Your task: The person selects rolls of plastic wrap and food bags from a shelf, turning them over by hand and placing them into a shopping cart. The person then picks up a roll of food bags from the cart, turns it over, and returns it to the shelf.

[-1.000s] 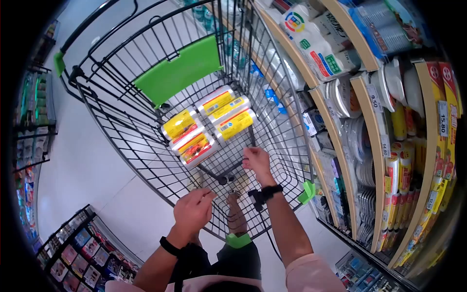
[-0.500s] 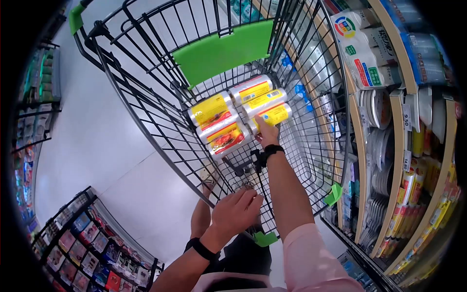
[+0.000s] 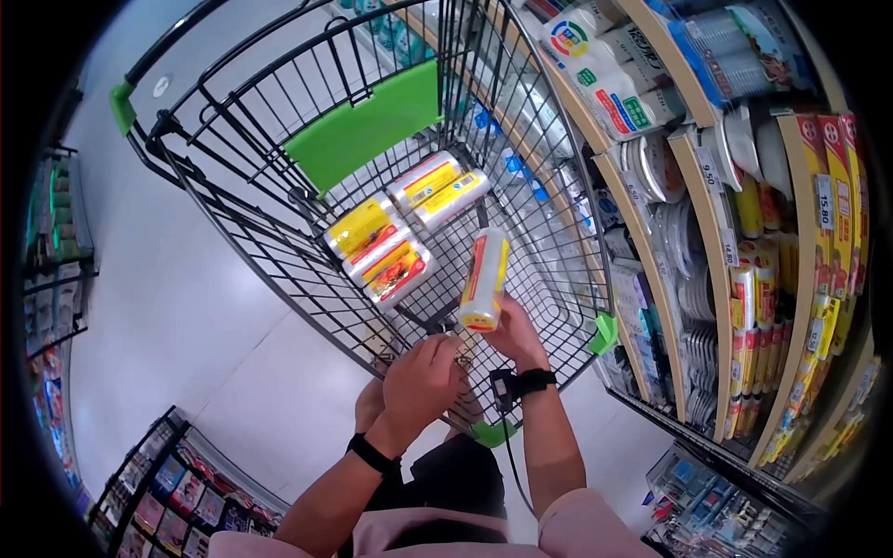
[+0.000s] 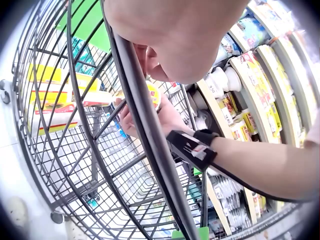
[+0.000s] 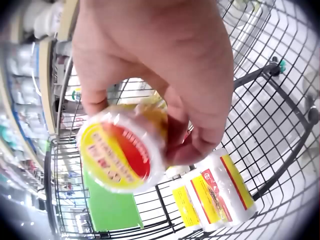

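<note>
My right hand [image 3: 516, 335] grips a plastic-wrapped white roll [image 3: 485, 279] with a yellow and red label, raised over the cart's basket and tilted. In the right wrist view, thumb and fingers wrap around the roll, and its round labelled end [image 5: 119, 155] faces the camera. Several similar rolls [image 3: 361, 228] lie in two groups on the wire floor of the shopping cart [image 3: 244, 244]. My left hand [image 3: 420, 379] hovers by the near side of the cart, fingers loosely bent and holding nothing. In the left wrist view it overlaps the dark rim bar [image 4: 145, 117].
Shelves on the right carry packs of paper rolls [image 3: 600, 84], stacked plates and yellow-red packages [image 3: 842, 205]. A green panel [image 3: 365, 126] crosses the cart's far end. At lower left stands a rack of small packaged goods [image 3: 186, 493], with pale floor [image 3: 223, 344] beside it.
My right hand reached into the basket, took the nearest roll of the right group and drew it up and back toward me. The left hand stayed by the cart's near side.
</note>
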Tool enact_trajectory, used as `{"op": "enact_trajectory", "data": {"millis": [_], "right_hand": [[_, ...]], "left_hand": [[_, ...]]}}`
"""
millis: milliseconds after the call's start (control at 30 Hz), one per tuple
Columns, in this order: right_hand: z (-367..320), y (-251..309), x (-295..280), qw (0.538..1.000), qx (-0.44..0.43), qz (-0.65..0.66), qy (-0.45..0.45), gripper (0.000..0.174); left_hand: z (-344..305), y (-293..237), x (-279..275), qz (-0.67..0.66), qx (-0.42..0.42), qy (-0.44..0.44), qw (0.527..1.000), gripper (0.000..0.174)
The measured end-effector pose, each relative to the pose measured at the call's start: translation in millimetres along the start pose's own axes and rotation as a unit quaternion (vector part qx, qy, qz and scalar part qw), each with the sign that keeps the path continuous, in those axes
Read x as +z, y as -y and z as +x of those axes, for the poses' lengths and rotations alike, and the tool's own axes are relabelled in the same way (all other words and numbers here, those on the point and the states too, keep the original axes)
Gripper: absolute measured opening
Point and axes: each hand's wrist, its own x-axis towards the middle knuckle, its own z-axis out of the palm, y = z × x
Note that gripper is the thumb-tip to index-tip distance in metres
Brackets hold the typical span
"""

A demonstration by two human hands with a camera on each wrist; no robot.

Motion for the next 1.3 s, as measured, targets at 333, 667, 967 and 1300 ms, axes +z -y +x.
{"op": "enact_trajectory", "data": {"millis": [333, 667, 967, 1300], "right_hand": [[-65, -9, -9, 0.988, -0.148, -0.043, 0.012, 0.064], [-111, 56, -43, 0.964, -0.266, 0.013, 0.02, 0.066], [-163, 106, -90, 0.935, -0.353, 0.012, 0.027, 0.076], [-198, 126, -152, 0.923, -0.368, 0.056, -0.097, 0.063]], "left_hand": [[48, -1, 13, -0.359, -0.308, 0.186, 0.862, 0.072], [77, -44, 27, -0.543, -0.174, 0.153, 0.807, 0.073], [93, -105, 65, -0.457, -0.023, 0.126, 0.88, 0.069], [87, -154, 140, -0.36, -0.066, 0.167, 0.916, 0.062]]}}
